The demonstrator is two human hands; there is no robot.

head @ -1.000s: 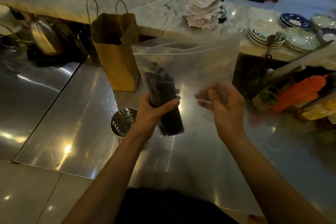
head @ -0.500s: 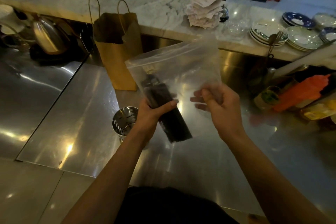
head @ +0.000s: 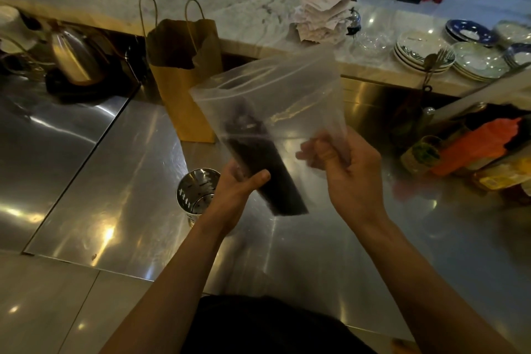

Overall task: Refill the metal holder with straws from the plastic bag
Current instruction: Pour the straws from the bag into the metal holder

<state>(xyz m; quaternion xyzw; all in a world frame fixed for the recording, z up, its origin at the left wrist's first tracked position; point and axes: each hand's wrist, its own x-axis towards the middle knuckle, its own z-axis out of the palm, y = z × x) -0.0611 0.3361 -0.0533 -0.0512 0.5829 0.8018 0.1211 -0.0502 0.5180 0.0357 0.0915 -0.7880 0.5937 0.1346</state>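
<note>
I hold a clear plastic bag point(head: 290, 95) up over the steel counter, its mouth open toward the upper left. A bundle of dark straws point(head: 258, 164) lies slanted inside it. My left hand point(head: 235, 192) grips the bundle through the plastic near its lower half. My right hand point(head: 344, 169) pinches the bag's lower right part. The perforated metal holder point(head: 195, 195) stands on the counter just left of my left wrist, partly hidden by it, and looks empty inside.
A brown paper bag point(head: 184, 72) stands behind the holder. A metal kettle point(head: 71, 57) sits at the left. Stacked plates point(head: 425, 52) and a spike of paper slips point(head: 321, 11) are on the marble ledge. Bottles and an orange container point(head: 474, 146) crowd the right.
The bag has tilted so the straw bundle slants further, with its lower end swung right. My right hand has gathered more of the plastic. The bag's top has narrowed and dropped.
</note>
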